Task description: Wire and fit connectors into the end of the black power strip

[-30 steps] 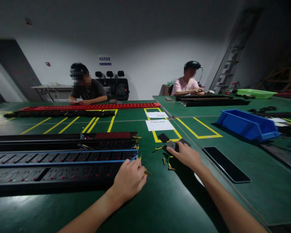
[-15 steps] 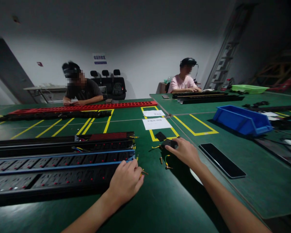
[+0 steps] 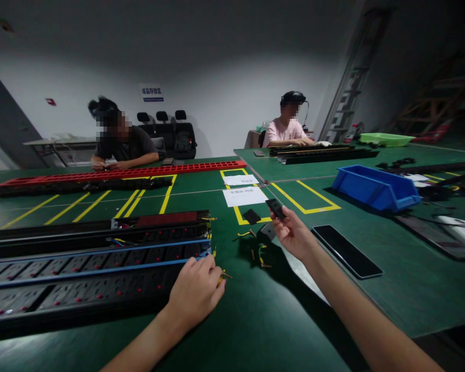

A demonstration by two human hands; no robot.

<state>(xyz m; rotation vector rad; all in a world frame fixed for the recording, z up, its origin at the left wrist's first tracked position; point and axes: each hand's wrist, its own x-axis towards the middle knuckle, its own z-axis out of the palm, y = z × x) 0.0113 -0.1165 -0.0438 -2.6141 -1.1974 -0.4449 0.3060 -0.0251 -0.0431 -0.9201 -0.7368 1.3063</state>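
Note:
My right hand (image 3: 294, 235) is closed on a small black end cap (image 3: 275, 208), raised above the table and tilted. My left hand (image 3: 197, 287) is curled round the near right end of a black power strip (image 3: 112, 284) with red-dotted sockets. A yellow wire with a brass-coloured tip (image 3: 225, 275) sticks out by its fingertips; the fingers partly hide that end. Between the hands lie a yellow wire (image 3: 246, 234), a small brass-coloured screw (image 3: 252, 254) and a green-yellow wire (image 3: 262, 254). A second flat black piece (image 3: 251, 216) rests farther back.
A blue-edged power strip (image 3: 147, 250) lies behind the near one. On the right are a phone (image 3: 346, 251) and a blue bin (image 3: 375, 188). Paper labels (image 3: 245, 196) and a long red frame (image 3: 139, 171) lie farther off. Two people sit across the table.
My right hand has lifted the black end cap off the table and turned it upward. A pale object beneath shows more now. My left hand stays at the strip's end; the view has shifted slightly.

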